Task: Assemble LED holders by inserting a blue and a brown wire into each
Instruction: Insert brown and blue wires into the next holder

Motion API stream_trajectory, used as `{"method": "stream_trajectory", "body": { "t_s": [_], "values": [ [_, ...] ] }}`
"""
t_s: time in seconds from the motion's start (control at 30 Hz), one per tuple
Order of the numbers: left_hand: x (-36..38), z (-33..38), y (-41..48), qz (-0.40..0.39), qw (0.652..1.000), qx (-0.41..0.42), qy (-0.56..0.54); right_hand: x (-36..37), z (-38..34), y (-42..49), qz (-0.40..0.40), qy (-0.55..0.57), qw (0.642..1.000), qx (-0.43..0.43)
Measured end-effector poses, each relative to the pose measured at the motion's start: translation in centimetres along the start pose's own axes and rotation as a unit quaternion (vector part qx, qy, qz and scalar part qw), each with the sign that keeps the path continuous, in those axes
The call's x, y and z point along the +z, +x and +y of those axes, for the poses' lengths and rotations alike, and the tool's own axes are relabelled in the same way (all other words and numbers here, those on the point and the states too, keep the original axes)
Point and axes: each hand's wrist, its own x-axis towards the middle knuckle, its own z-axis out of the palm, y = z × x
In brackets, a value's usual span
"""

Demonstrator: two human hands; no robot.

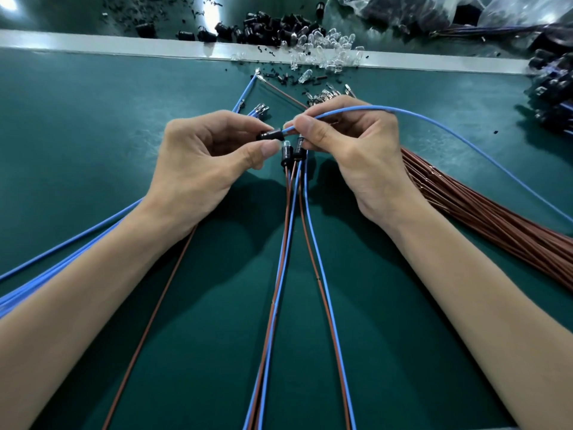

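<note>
My left hand (pixel 204 156) pinches a small black LED holder (pixel 269 135) between thumb and fingertips, lying sideways above the green mat. My right hand (pixel 350 141) pinches a blue wire (pixel 434 122) near its tip, and the tip meets the holder's right end. The wire arcs away to the right. Just below the hands lie two holders (pixel 291 152) with blue and brown wires fitted, their leads running toward me. A loose brown wire (pixel 155 318) passes under my left wrist.
A bundle of brown wires (pixel 483 212) lies at the right, blue wires (pixel 62 259) at the left. Black holders (pixel 263 29) and clear LEDs (pixel 325 48) are heaped along the white strip (pixel 93 45) at the back. Finished assemblies (pixel 555 97) pile at the far right.
</note>
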Motion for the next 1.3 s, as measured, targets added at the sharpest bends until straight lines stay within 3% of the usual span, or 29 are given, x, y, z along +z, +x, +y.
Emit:
{"method": "stream_trajectory", "body": {
  "t_s": [0.17,0.5,0.93,1.13,1.3],
  "values": [
    [0.1,0.3,0.0,0.001,1.000,-0.006,-0.005,-0.1,-0.1,0.1,-0.002,0.043,0.999,0.020],
    [0.1,0.1,-0.1,-0.005,1.000,0.003,0.006,0.1,0.1,0.0,-0.003,0.009,1.000,-0.004],
    [0.4,0.3,-0.4,0.018,0.999,0.026,0.006,-0.2,-0.5,-0.1,-0.078,0.113,0.989,0.061],
    [0.6,0.4,-0.8,-0.030,0.996,0.025,-0.080,-0.3,-0.6,0.0,-0.099,0.175,0.975,0.097],
    [0.0,0.1,-0.5,-0.051,0.983,-0.030,-0.173,-0.8,-0.7,0.2,-0.115,0.225,0.957,0.142]
  ]
}}
